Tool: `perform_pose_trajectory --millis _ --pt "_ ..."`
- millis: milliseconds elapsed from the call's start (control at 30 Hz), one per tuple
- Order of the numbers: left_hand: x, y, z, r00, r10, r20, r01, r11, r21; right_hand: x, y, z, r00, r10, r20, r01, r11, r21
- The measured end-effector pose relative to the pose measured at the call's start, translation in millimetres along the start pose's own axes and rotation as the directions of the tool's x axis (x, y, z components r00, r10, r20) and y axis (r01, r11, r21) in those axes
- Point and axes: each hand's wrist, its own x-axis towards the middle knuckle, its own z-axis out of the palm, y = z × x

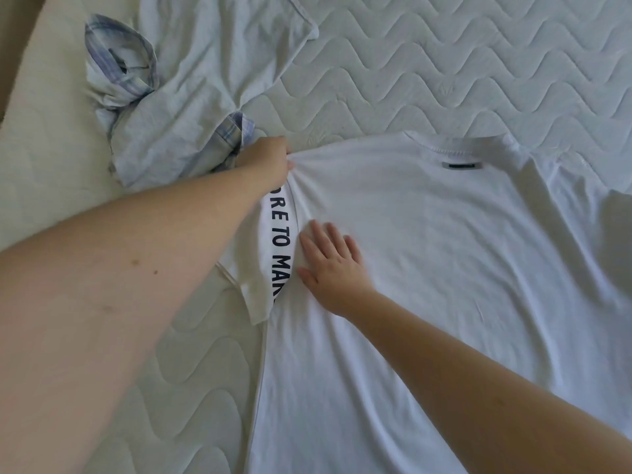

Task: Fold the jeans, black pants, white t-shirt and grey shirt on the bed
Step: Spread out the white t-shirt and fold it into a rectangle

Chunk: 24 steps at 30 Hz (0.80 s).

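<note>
Risk: the white t-shirt (427,268) could bunch up or fold crooked if the pinched shoulder slips.
Right hand (330,265): fingers (319,234) flat and spread, pressing the t-shirt beside its printed sleeve.
Left hand (265,160): fingers curled, pinching the t-shirt's shoulder.
Grey shirt (191,97): crumpled on the bed (444,63), beyond the t-shirt's left shoulder.

place: home bedroom | evidence: quilted mattress (444,63) of a bed, loose clothes laid on it
</note>
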Motion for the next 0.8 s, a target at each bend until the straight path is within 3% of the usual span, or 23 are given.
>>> perform_pose_trajectory --millis 100,167,267,400,467,533,600,667,733,800 --pt "-2.8 -2.2 11.1 0.998 -0.037 -0.041 0.038 0.999 0.019 3.1 0.6 1.1 1.0 0.014 0.022 -0.015 0.999 0.041" --pt "-5.5 -5.3 9.6 0.999 -0.052 0.017 0.051 0.998 0.049 3.4 6.2 -0.7 0.999 -0.006 0.04 0.003 0.997 0.078" --pt "-11.7 -11.4 -10.2 0.972 -0.054 0.227 0.002 0.974 0.226 5.3 14.6 -7.1 0.996 -0.032 0.081 0.018 0.986 0.165" --pt "-24.8 -31.0 -44.4 0.83 -0.127 0.542 -0.084 0.934 0.348 6.7 13.1 -15.4 0.996 -0.023 0.087 0.005 0.979 0.205" --pt "-31.8 -48.4 -53.6 0.82 -0.085 0.566 -0.083 0.961 0.264 4.3 6.0 -18.7 1.0 0.005 0.027 -0.011 0.97 0.243" --pt "-39.0 -63.2 -56.2 0.879 0.009 0.477 -0.004 1.0 -0.013 -0.7 -5.0 -22.7 0.996 0.058 -0.068 -0.032 0.943 0.33" --pt "-46.8 -70.0 -55.8 0.925 0.058 0.376 0.075 0.941 -0.33 -8.0 -19.8 -24.3 0.983 0.101 -0.152 -0.03 0.911 0.412" --pt "-52.5 -70.8 -54.8 0.919 0.058 0.389 0.135 0.881 -0.453 -14.1 -35.9 -24.0 0.98 0.134 -0.146 -0.034 0.84 0.542" --pt "-58.0 -70.2 -50.5 0.889 0.026 0.458 0.135 0.939 -0.316 -17.0 -48.7 -24.6 0.978 0.196 -0.072 -0.086 0.692 0.717" --pt "-63.6 -72.3 -47.1 0.863 -0.032 0.504 0.018 0.999 0.033 -16.5 -57.6 -25.1 0.973 0.232 -0.008 -0.13 0.575 0.808"
